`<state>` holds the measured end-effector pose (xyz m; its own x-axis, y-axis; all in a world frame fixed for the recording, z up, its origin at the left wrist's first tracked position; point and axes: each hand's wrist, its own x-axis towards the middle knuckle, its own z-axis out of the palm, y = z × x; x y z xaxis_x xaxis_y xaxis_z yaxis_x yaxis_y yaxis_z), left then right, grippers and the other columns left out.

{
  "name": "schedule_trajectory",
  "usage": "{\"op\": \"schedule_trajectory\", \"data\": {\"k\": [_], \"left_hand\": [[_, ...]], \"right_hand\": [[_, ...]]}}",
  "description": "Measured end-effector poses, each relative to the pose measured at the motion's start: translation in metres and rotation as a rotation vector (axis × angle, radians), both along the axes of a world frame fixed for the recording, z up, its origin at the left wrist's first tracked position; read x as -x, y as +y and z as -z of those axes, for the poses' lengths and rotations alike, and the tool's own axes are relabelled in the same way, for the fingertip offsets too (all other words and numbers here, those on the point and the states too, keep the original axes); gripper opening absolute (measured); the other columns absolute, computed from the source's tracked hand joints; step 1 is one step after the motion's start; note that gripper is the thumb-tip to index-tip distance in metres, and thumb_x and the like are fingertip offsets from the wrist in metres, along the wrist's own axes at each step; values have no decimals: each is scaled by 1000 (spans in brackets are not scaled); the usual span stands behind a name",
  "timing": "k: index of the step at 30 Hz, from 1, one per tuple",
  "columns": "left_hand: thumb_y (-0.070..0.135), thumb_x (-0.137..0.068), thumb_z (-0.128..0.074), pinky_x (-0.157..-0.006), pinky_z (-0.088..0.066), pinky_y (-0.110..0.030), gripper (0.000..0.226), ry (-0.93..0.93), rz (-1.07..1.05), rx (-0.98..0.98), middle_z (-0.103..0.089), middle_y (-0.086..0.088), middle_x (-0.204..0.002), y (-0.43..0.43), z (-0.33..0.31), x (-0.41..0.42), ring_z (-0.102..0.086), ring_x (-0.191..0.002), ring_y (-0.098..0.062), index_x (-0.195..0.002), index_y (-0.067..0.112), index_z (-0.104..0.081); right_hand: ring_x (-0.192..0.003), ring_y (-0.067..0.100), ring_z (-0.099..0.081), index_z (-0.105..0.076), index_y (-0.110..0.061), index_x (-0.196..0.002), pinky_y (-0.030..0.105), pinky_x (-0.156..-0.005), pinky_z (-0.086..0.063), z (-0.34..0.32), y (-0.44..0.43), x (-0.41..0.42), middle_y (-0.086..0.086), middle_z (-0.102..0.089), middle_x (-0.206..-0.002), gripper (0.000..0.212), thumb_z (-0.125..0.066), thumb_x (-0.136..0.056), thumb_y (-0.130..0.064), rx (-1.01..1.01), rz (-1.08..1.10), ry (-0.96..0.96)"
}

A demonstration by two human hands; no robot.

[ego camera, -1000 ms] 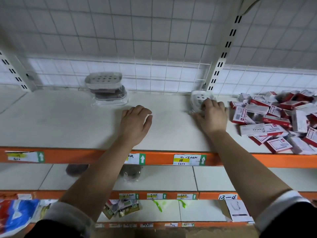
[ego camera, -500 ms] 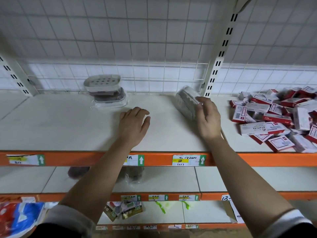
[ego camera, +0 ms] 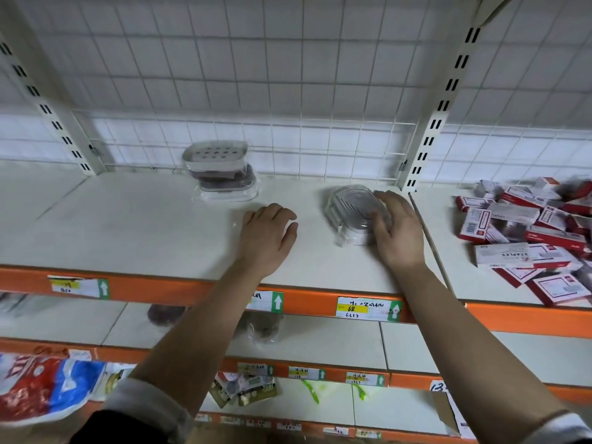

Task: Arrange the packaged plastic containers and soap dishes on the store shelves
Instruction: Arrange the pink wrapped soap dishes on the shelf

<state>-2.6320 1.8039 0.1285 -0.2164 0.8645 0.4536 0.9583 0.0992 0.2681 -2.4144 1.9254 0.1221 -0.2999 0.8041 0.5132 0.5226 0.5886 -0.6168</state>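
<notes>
Where shelf point(ego camera: 128, 232) meets wire grid point(ego camera: 256, 75)

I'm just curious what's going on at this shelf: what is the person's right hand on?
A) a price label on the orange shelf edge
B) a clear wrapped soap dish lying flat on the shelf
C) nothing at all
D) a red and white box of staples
B: the right hand rests on the clear wrapped soap dish, which lies flat on the shelf, apart from the staple boxes.

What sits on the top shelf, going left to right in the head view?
Stack of packaged soap dishes → left hand → clear wrapped soap dish → right hand → pile of staple boxes.
</notes>
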Motion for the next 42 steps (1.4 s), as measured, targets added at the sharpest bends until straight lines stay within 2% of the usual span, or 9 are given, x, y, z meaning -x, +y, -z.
{"op": "schedule_trajectory", "data": {"k": [3,6,13,17,24,27,30,37,42], "left_hand": [[20,-95,-55,-88,-34,-38,20,-13,10,-22,-64,-4,-110,-1,1,1,-60,-99,-27,-109,12,-67],[20,-95,-56,-89,-36,-39,21,-16,36,-38,-64,-4,-110,-5,0,2,-60,-101,-27,-110,12,-67],[20,-94,-57,-93,-38,-39,24,12,25,-78,-63,-6,-114,-11,-14,38,-57,-108,-28,-115,12,-65],[2,-82,-64,-101,-40,-44,36,75,-82,-137,-56,-17,-125,-4,-33,87,-50,-118,-37,-118,4,-63],[16,-85,-67,-116,-25,-46,59,99,-132,85,-42,-15,-149,17,-46,170,-29,-142,-34,-139,6,-48],[21,-78,-77,-109,-34,-46,56,58,-68,76,-55,-17,-131,21,-47,184,-44,-129,-37,-129,6,-57],[15,-69,-82,-97,-42,-44,55,37,24,37,-54,-17,-113,20,-50,188,-55,-107,-36,-120,6,-62],[26,-72,-80,-89,-43,-42,57,134,111,41,-56,-9,-115,15,-60,200,-55,-102,-35,-125,16,-61],[24,-82,-70,-80,-48,-37,48,-69,199,-218,-60,-11,-113,13,-66,196,-60,-94,-32,-127,14,-54]], "right_hand": [[-129,23,-51,-70,-11,-117,36,-105,-41,0,-4,2,11,-58,-135,28,-56,-96,-24,52,-83,-30],[-124,21,-54,-70,-12,-113,37,-101,-45,-3,-7,6,6,-57,-134,34,-70,-88,-34,98,-73,-74],[-102,19,-59,-65,-18,-103,36,-81,-51,-9,-11,22,-6,-58,-109,41,-75,-77,-47,71,-26,-165],[-100,21,-59,-61,-20,-99,38,-78,-53,-10,-21,43,-5,-55,-107,45,-70,-74,-57,85,16,-220],[-99,26,-57,-60,-17,-98,37,-73,-52,-9,-41,73,-1,-55,-107,46,-71,-74,-55,69,98,-255],[-100,28,-55,-59,-15,-98,36,-72,-50,-6,-51,92,1,-55,-107,43,-71,-77,-51,59,147,-257],[-101,32,-52,-58,-13,-100,38,-74,-48,-3,-61,111,5,-54,-111,42,-68,-81,-50,56,206,-282],[-98,32,-53,-60,-14,-99,37,-73,-47,3,-67,120,5,-56,-108,39,-70,-81,-48,-6,257,-278],[-95,32,-53,-60,-16,-98,36,-72,-46,4,-68,121,4,-57,-105,38,-72,-80,-48,-43,271,-280]]}}
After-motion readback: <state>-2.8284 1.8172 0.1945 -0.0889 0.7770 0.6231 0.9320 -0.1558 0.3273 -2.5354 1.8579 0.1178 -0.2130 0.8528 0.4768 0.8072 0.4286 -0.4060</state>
